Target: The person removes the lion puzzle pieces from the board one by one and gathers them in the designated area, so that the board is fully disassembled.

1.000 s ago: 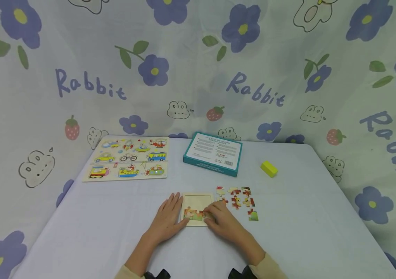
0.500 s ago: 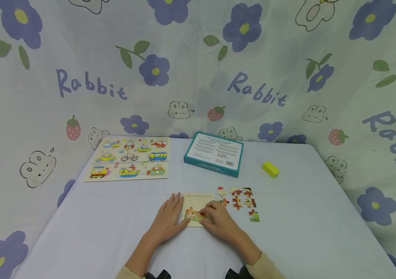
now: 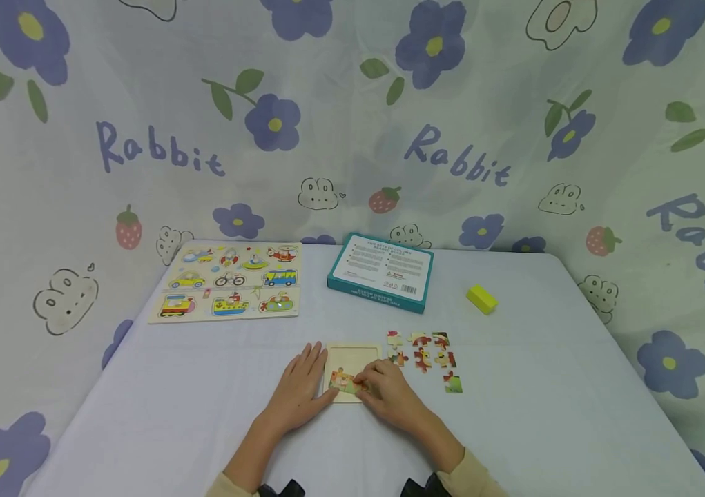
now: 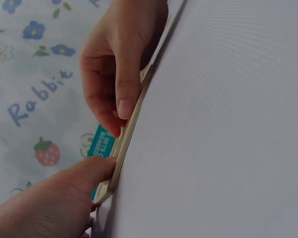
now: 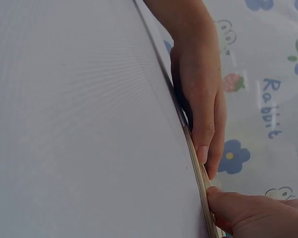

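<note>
A shallow wooden puzzle tray [image 3: 352, 347] lies at the front middle of the table, with a few joined jigsaw pieces [image 3: 342, 379] along its lower part. My left hand [image 3: 297, 392] rests along the tray's left side, fingers straight, thumb at its lower left edge. Thumb and curled index finger of my right hand [image 3: 394, 395] pinch a jigsaw piece at the right end of that row; the fingers mostly cover it. From the left wrist, the right hand [image 4: 121, 59] shows close over the tray edge [image 4: 131, 124]. The right wrist view shows the left thumb on the rim.
Several loose jigsaw pieces [image 3: 422, 360] lie right of the tray, one green piece [image 3: 454, 384] nearest me. Behind stand a teal box [image 3: 383, 270], a vehicle picture board [image 3: 228, 281] and a yellow block [image 3: 481, 299]. A patterned cloth [image 3: 352, 124] hangs behind the white-covered table [image 3: 545, 386].
The right fingers have shifted slightly left over the tray, bringing the pinched jigsaw piece closer against the joined ones. The left hand stays in place.
</note>
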The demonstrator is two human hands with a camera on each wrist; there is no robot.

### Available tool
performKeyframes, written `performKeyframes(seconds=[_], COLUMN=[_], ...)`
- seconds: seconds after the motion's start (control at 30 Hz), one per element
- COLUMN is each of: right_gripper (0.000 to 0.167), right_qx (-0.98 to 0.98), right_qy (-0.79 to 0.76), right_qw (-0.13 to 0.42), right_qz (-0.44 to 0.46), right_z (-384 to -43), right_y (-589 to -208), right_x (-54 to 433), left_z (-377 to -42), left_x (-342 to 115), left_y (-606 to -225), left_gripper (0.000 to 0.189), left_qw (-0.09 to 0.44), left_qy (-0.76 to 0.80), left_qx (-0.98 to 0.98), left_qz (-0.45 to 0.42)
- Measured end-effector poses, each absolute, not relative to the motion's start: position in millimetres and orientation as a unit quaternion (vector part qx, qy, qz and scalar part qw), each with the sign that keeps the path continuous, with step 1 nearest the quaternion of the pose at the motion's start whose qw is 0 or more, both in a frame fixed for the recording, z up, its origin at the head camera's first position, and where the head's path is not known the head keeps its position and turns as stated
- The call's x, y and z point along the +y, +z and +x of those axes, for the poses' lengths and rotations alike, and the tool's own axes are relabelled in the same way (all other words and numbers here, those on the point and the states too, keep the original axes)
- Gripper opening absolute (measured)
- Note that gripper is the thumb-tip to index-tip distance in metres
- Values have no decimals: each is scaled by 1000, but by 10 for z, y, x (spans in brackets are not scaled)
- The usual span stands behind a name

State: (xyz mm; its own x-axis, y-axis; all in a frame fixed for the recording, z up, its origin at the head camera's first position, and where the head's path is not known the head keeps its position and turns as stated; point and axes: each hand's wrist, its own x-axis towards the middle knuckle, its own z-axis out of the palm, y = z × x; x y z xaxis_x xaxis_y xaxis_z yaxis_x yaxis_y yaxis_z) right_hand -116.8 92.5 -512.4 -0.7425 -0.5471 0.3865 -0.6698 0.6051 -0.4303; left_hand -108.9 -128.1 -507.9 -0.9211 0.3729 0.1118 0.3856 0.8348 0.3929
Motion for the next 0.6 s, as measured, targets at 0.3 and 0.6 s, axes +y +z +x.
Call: performKeyframes(seconds=[0.3, 0.6], right_gripper=[32, 35], right_qx=[-867, -836], right_qy=[317, 369], right_qw=[136, 129], right_qz=[359, 385], right_z=[-1166, -1174], right_y=[-5135, -5165], right_x=[906, 900], left_z=[-1091, -1096], left_x=[-1277, -1273], left_y=[-5063, -5061], left_gripper=[75, 73], left_qw=[12, 8], left_qy=[-209, -209], left_qx=[-958, -959], left_qz=[-195, -192])
